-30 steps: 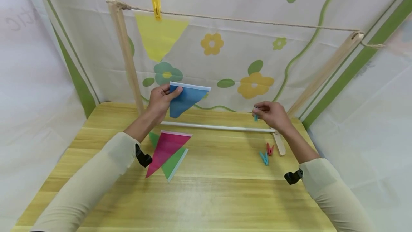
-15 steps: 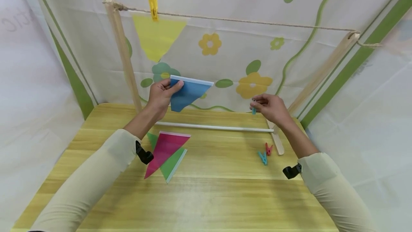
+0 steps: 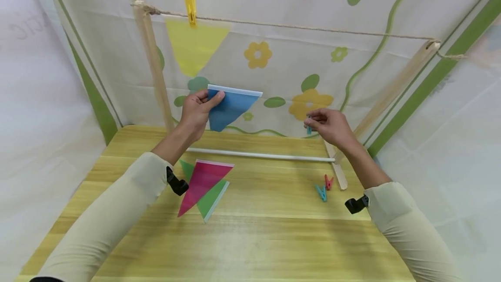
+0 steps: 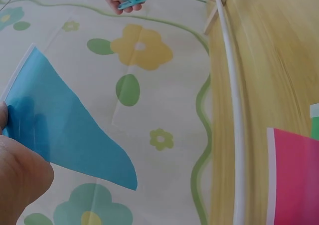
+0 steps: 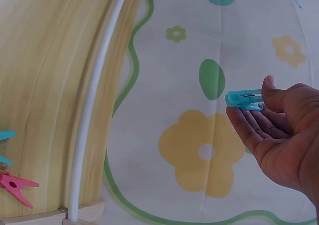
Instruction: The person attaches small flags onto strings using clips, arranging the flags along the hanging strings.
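Observation:
My left hand (image 3: 195, 114) pinches a blue pennant (image 3: 232, 105) near the left end of its white top edge; its tip points down. In the left wrist view the blue pennant (image 4: 70, 120) looks slightly see-through. My right hand (image 3: 332, 129) holds a light-blue clothespin (image 5: 244, 98) between thumb and fingers, well to the right of the pennant. Above both hands runs a twine line (image 3: 289, 25) between two wooden posts. A yellow pennant (image 3: 195, 47) hangs at its left, with a yellow clothespin (image 3: 190, 8) on it at the line.
On the wooden table (image 3: 258, 238), a pink pennant (image 3: 203, 182) lies over a green pennant (image 3: 213, 197). A blue clothespin (image 3: 321, 193) and a red clothespin (image 3: 328, 182) lie at right. A white rod (image 3: 258, 155) crosses low between the left post (image 3: 152, 64) and right post (image 3: 395, 86).
My left hand has raised the blue pennant a little and shifted it slightly right. My right hand has risen slightly with the light-blue clothespin. Both grips stay the same.

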Demonstrator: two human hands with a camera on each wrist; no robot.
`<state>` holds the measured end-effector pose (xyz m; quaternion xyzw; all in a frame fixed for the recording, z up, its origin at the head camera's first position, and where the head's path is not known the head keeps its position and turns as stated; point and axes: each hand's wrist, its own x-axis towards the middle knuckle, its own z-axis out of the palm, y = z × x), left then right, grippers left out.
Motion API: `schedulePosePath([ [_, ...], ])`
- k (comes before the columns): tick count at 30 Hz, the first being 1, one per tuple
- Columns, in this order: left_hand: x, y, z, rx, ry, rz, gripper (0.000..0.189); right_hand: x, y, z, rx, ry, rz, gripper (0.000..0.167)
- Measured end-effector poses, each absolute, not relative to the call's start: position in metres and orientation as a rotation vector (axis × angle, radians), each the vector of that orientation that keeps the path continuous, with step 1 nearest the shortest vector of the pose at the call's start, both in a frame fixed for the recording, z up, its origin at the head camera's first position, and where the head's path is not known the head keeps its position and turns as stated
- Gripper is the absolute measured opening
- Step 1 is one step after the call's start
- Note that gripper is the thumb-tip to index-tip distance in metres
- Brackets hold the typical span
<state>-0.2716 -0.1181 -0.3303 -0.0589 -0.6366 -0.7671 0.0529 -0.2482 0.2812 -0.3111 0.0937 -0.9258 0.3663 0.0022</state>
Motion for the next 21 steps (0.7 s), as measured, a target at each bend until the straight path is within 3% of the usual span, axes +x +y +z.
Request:
schedulePosePath([
  [5, -0.271, -0.116, -0.325, -0.205, -1.914, -2.334, 0.031, -0.247, 0.276, -0.304, 0.318, -2.881, 1.185, 0.045],
  [21, -0.272, -0.105, -0.299, -0.236, -1.907, -2.285, 0.042, -0.250, 0.266, -0.273, 0.377, -2.782, 1.190, 0.039],
])
